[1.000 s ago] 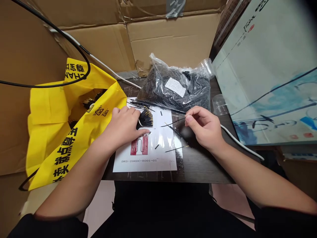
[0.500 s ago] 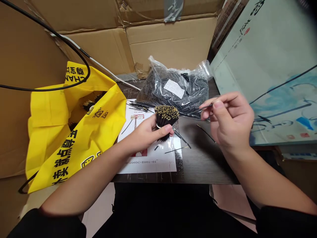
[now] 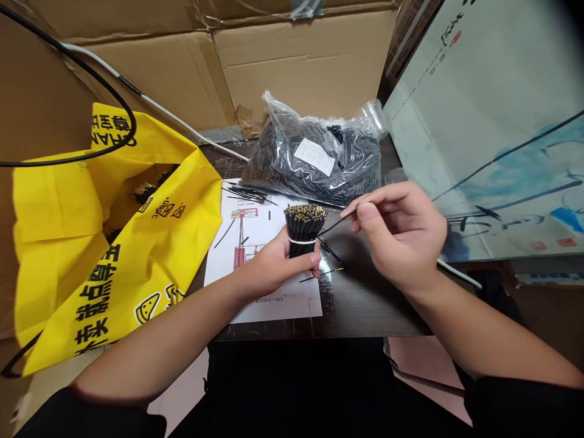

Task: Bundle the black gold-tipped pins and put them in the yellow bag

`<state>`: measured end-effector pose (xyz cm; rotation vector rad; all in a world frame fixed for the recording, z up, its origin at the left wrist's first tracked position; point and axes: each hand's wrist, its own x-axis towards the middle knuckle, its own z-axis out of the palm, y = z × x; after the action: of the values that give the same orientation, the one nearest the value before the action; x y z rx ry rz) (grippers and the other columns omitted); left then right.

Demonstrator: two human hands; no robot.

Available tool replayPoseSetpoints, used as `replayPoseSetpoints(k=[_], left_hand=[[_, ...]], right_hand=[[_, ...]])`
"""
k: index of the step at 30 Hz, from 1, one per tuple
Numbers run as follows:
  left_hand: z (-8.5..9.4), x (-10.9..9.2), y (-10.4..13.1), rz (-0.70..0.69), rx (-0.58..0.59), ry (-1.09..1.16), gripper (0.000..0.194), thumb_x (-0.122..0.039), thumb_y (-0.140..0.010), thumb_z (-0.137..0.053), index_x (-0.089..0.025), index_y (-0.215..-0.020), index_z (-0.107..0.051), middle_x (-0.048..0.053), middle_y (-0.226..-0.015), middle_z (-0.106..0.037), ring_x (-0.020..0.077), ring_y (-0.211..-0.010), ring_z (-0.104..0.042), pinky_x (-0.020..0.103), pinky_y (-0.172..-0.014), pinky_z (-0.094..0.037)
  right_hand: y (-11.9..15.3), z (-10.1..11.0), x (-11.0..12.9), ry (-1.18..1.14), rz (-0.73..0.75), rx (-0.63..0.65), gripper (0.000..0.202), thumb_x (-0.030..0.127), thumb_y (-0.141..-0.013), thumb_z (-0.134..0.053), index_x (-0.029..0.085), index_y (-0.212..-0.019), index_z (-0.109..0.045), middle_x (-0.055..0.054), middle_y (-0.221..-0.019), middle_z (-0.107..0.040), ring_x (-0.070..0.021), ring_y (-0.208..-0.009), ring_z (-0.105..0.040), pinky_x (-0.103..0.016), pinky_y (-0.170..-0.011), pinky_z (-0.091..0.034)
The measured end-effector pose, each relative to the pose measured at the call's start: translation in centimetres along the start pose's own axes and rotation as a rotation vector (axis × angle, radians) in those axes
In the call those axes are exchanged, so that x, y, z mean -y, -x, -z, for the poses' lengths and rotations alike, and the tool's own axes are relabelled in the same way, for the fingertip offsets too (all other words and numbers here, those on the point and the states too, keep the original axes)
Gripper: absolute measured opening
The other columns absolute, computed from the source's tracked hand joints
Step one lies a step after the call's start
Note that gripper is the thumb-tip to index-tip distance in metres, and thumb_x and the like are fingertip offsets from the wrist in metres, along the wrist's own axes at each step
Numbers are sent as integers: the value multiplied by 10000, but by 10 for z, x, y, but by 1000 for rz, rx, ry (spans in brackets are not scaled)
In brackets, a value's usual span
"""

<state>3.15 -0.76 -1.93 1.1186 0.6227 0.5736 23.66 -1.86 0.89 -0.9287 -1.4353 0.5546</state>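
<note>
My left hand (image 3: 278,261) is closed round a bundle of short black wires (image 3: 305,226) with gold-coloured tips facing up. A white rubber band (image 3: 302,241) circles the bundle. To its right, my right hand (image 3: 401,231) pinches a single thin black wire (image 3: 337,223) between thumb and forefinger. That wire slants down to the left, its far end at the bundle's side; whether it touches I cannot tell. Under the bundle lies a printed sheet (image 3: 283,310) with a red and black drawing. Several loose black wires (image 3: 249,193) are on the sheet's upper part.
A clear plastic bag (image 3: 314,164) full of small black pieces stands at the back of the dark table (image 3: 365,310). At left is a yellow bag (image 3: 150,243) holding more wire bundles. Cardboard (image 3: 301,61) walls the back; a pale painted panel (image 3: 493,152) bounds the right.
My right hand has come slightly left and down, bringing its wire to the bundle. The bundle is now more upright, its band facing me. The whole view has shifted a little.
</note>
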Motion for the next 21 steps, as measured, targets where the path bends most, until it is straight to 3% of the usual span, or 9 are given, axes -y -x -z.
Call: replayPoseSetpoints(k=[12, 17, 21], left_hand=[[-6, 5, 3, 27, -39, 123, 278, -334, -925, -700, -184, -1081, -526, 25, -848, -640, 174, -810, -654, 365, -816, -518], [-9, 7, 4, 26, -69, 299, 282, -282, -886, -688, -196, -1105, -530, 42, -926, -631, 176, -802, -638, 365, -749, -559], [-7, 5, 3, 41, -40, 347, 315, -348, -854, -697, -181, -1075, -547, 63, -958, -610, 191, -801, -634, 378, -738, -576]], right_hand=[[4, 2, -1, 144, -61, -14, 114, 186, -923, -732, 284, -976, -706, -4, -877, -755, -173, -700, -710, -345, -633, -592], [5, 1, 1, 137, 15, -87, 176, 146, -915, -732, 306, -987, -725, -2, -877, -766, -183, -672, -706, -369, -622, -587], [11, 0, -2, 111, 100, -103, 226, 140, -884, -755, 325, -1014, -740, -9, -898, -779, -230, -739, -741, -425, -655, -601]])
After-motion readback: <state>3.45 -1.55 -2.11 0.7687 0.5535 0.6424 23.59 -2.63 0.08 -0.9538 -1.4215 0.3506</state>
